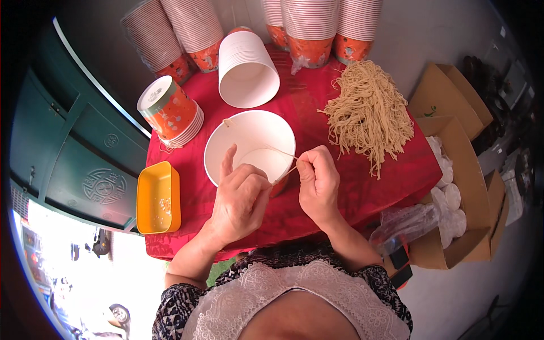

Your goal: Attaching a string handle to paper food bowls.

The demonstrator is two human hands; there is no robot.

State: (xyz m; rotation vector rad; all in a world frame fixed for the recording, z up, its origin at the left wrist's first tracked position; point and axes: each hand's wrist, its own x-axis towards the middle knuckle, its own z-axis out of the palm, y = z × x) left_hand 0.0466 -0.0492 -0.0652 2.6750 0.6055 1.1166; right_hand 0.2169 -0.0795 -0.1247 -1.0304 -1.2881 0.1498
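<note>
A white-lined paper bucket (249, 148) stands mouth up in front of me on the red-covered table, with a little orange showing on its near outer side. A bit of beige cord (228, 122) shows at its far left rim. My right hand (318, 184) is closed at the bucket's right rim, pinching a thin cord (281, 152) whose loose end reaches over the mouth. My left hand (241, 198) is by the near rim, one finger raised and the others curled. A short length of cord runs from its fingertips to my right hand; the tips themselves are partly hidden.
A heap of beige cords (371, 110) lies at right. An orange bucket stack (173, 110) and yellow tray (158, 195) with white bits stand left. White nested buckets (247, 71) lie behind; wrapped stacks (311, 31) line the back. An open cardboard box (453, 226) is right of the table.
</note>
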